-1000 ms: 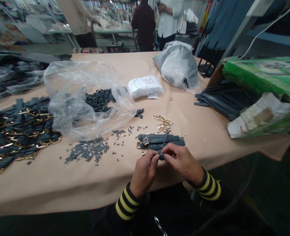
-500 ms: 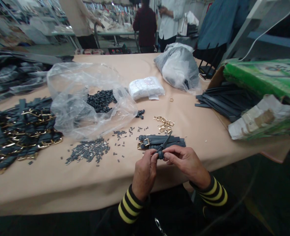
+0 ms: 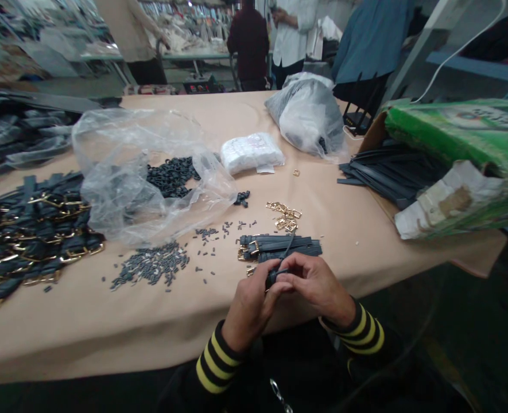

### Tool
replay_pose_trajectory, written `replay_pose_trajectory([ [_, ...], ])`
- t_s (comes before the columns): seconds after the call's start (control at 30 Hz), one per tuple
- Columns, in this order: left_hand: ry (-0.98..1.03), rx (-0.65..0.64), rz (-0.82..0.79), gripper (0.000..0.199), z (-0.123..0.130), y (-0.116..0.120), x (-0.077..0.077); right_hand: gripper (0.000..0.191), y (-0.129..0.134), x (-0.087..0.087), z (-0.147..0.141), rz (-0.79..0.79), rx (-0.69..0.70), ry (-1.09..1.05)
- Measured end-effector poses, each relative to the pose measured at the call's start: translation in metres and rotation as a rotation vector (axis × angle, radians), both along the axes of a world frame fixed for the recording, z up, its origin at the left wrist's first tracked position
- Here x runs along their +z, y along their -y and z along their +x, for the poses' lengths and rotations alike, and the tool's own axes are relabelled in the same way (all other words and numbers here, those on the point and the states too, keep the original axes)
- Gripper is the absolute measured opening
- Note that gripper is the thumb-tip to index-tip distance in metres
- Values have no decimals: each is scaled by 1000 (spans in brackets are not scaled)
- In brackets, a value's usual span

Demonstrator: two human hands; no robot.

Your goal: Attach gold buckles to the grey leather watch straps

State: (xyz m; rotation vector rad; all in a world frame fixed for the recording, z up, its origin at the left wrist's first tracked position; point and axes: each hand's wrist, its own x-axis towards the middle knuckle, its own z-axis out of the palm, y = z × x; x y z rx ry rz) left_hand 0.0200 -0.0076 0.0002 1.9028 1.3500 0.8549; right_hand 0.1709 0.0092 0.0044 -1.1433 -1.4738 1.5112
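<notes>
My left hand (image 3: 250,301) and my right hand (image 3: 316,287) meet at the table's front edge, their fingers closed on a dark strap (image 3: 271,277). Its narrow end sticks up between them, and the fingers partly hide the rest. Just beyond lies a bundle of dark straps (image 3: 279,245), with gold buckles at its left end. Loose gold buckles (image 3: 284,215) sit behind the bundle. A pile of small dark pieces (image 3: 152,264) spreads to the left of my hands.
An open clear plastic bag (image 3: 120,172) holds small dark loops. Buckled straps (image 3: 34,229) are heaped at the left. A white packet (image 3: 252,152) and a filled bag (image 3: 307,115) lie behind. A green box (image 3: 456,137) with dark strips stands right. Several people stand beyond the table.
The view has shifted slightly. My fingers have drawn closer together around the strap, covering more of it, and its upright end now shows less broadly.
</notes>
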Motion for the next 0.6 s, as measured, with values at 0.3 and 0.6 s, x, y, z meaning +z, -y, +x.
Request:
replay_pose_trajectory([
  [0.3,335,1,-358,19,-5,3,7,24,-23,38,39,635,108,610],
  [0.6,271,-111,-493,17,-4,0,9,17,-21,44,36,248,655,651],
])
